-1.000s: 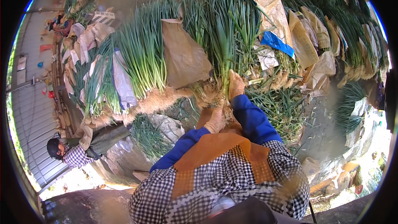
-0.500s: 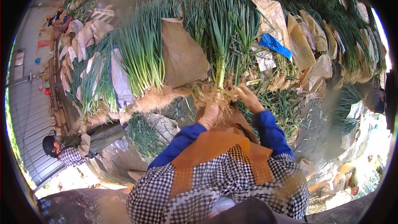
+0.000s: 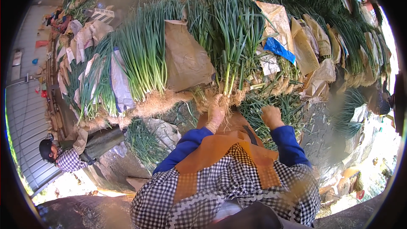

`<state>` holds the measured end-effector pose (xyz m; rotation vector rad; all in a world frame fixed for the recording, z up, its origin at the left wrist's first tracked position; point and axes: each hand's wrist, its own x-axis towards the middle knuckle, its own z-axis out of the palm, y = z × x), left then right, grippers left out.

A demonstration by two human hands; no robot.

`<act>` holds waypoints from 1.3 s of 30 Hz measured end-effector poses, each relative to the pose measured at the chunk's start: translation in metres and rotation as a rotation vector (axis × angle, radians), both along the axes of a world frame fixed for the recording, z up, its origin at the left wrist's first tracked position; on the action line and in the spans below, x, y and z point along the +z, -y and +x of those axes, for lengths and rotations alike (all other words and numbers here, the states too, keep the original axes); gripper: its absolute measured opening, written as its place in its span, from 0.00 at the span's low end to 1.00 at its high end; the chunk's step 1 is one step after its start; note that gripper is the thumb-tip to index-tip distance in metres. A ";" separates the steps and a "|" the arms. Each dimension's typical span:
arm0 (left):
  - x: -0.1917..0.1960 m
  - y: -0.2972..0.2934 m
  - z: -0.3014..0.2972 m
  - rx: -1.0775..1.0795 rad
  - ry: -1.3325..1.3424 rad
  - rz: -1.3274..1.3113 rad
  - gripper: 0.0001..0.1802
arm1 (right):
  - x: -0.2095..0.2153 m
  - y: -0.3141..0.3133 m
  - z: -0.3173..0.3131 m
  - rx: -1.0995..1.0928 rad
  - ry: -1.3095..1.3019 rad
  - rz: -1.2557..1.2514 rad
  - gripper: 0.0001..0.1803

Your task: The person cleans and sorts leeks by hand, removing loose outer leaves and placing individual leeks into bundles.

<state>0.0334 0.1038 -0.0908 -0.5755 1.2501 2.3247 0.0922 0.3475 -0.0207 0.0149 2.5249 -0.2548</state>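
I see my left hand at the roots of the long green scallion bundle, my right hand just right; a crumpled brown paper sack lies left, apparently overlapping another bundle.

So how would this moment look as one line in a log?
left hand: gripping green onion bunch at roots | right hand: fist, empty, beside bunch | brown paper left of it

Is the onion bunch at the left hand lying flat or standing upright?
Lying flat. The onion bunch rests on the pile, green tops pointing away and roots toward the person, with the left hand at its root end.
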 end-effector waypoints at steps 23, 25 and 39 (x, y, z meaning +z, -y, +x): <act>0.047 -0.010 -0.005 -0.747 -0.571 -1.277 0.19 | 0.035 0.068 -0.040 -0.659 -0.147 -0.964 0.17; 0.046 -0.015 -0.004 -0.817 -0.543 -1.193 0.22 | 0.039 0.034 0.002 -0.651 -0.206 -0.936 0.13; 0.034 -0.009 -0.037 -0.845 -0.372 -1.257 0.12 | 0.035 -0.011 0.092 -0.908 -0.130 -0.599 0.22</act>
